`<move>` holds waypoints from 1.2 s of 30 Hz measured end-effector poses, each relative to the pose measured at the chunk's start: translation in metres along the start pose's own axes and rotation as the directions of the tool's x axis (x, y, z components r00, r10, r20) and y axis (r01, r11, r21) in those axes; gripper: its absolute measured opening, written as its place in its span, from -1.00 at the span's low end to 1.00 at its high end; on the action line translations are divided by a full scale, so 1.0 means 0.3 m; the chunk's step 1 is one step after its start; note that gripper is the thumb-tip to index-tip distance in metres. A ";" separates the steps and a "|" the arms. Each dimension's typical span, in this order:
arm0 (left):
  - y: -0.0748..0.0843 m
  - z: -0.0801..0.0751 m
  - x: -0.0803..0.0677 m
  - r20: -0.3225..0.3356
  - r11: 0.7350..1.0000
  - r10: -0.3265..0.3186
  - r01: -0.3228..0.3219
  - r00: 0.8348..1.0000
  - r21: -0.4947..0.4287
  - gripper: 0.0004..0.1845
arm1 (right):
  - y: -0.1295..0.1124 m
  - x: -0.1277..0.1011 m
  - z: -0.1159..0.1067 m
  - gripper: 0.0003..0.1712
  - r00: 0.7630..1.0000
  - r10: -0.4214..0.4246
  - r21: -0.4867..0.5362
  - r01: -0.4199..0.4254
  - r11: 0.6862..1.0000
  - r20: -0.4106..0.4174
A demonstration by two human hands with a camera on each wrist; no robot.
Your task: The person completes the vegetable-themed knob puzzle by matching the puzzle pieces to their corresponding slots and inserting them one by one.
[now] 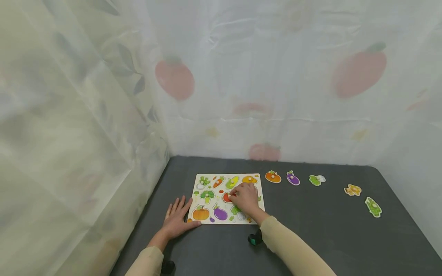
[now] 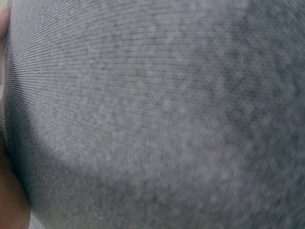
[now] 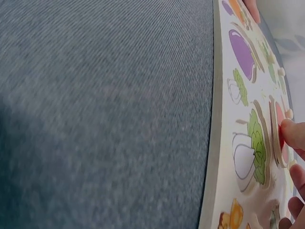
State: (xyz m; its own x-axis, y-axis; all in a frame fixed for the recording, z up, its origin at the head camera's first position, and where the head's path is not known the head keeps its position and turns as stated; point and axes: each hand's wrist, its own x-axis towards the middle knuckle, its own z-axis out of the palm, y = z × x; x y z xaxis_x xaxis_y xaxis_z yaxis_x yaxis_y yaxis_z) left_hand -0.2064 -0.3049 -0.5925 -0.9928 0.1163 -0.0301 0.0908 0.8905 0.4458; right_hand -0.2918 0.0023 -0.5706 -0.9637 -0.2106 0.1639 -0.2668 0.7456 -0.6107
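A white vegetable puzzle board (image 1: pixel 226 221) lies on the dark table. My right hand (image 1: pixel 246 197) reaches over its right half and pinches a red tomato piece (image 1: pixel 226 197) between thumb and fingers, at a recess in the board's middle. In the right wrist view the tomato piece (image 3: pixel 280 129) stands slightly tilted against the board. My left hand (image 1: pixel 177 220) rests with spread fingers at the board's left edge, its thumb along the lower left corner. Knobbed pieces sit in the board, among them a carrot (image 1: pixel 218 182) and broccoli (image 1: pixel 207 196). The left wrist view mostly shows grey cloth.
Right of the board lie loose pieces: a pumpkin (image 1: pixel 273 177), an eggplant (image 1: pixel 292 178), a green-and-white vegetable (image 1: pixel 315 180), a yellow-orange piece (image 1: pixel 352 190) and a green piece (image 1: pixel 373 207). Pale printed curtains (image 1: pixel 221 96) enclose the table's back and sides.
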 end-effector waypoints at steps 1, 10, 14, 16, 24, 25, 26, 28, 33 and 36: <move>-0.003 0.002 0.002 0.004 1.000 -0.003 0.003 1.000 0.000 0.24 | -0.001 0.002 0.004 -0.88 1.000 0.005 -0.002 -0.005 1.000 -0.002; -0.015 0.009 0.009 0.021 1.000 -0.012 0.012 1.000 0.000 0.26 | -0.008 0.008 0.025 -0.88 1.000 0.016 -0.004 -0.016 1.000 -0.017; -0.028 0.019 0.013 0.005 1.000 0.002 -0.002 1.000 0.000 0.27 | -0.009 0.006 0.028 -0.87 1.000 0.018 -0.005 -0.018 1.000 -0.016; -0.031 0.022 0.013 -0.005 1.000 0.009 -0.009 1.000 -0.003 0.27 | -0.009 0.005 0.028 -0.87 1.000 0.018 -0.002 -0.018 1.000 -0.017; -0.027 0.020 0.011 -0.004 1.000 0.000 0.000 1.000 0.000 0.27 | -0.012 0.004 0.021 -0.89 1.000 0.005 0.007 -0.005 1.000 -0.019; -0.027 0.020 0.012 -0.004 1.000 0.001 -0.001 1.000 -0.004 0.27 | -0.012 0.004 0.020 -0.89 1.000 0.005 0.002 -0.005 1.000 -0.018; -0.027 0.021 0.012 0.000 1.000 -0.004 0.004 1.000 0.000 0.27 | -0.013 0.005 0.020 -0.89 1.000 0.006 -0.002 -0.006 1.000 -0.017; -0.027 0.022 0.013 0.004 1.000 -0.010 0.010 1.000 0.004 0.27 | -0.012 0.005 0.020 -0.88 1.000 0.008 -0.007 -0.008 1.000 -0.015; -0.030 0.024 0.013 0.000 1.000 -0.006 0.006 1.000 0.000 0.28 | -0.013 0.006 0.022 -0.88 1.000 0.015 -0.007 -0.015 1.000 -0.009; -0.032 0.026 0.013 -0.012 1.000 0.004 -0.004 1.000 -0.007 0.28 | -0.013 0.006 0.022 -0.89 1.000 0.013 -0.008 -0.013 1.000 -0.009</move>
State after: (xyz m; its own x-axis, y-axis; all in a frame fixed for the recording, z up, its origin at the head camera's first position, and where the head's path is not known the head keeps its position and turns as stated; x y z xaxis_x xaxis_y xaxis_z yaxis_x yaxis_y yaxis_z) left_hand -0.2106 -0.3096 -0.6038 -0.9933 0.1142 -0.0175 0.0940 0.8871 0.4520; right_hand -0.2925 -0.0052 -0.5730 -0.9671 -0.1952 0.1632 -0.2544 0.7533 -0.6064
